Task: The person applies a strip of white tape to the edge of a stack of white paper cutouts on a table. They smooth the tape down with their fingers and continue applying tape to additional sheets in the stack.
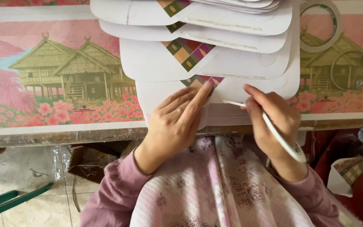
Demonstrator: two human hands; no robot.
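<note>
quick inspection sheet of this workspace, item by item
surface: table covered by a pink printed sheet with wooden houses and flowers
job's things: fanned stack of white card envelopes with checked flaps; thin white strip
clutter: two tape rings at the far right
hands: left hand pressing flat on the nearest envelope's flap; right hand gripping the white strip, its tip on the envelope
cables: nothing seen
surroundings: tiled floor at left, a green bar on it; more patterned cards at right
</note>
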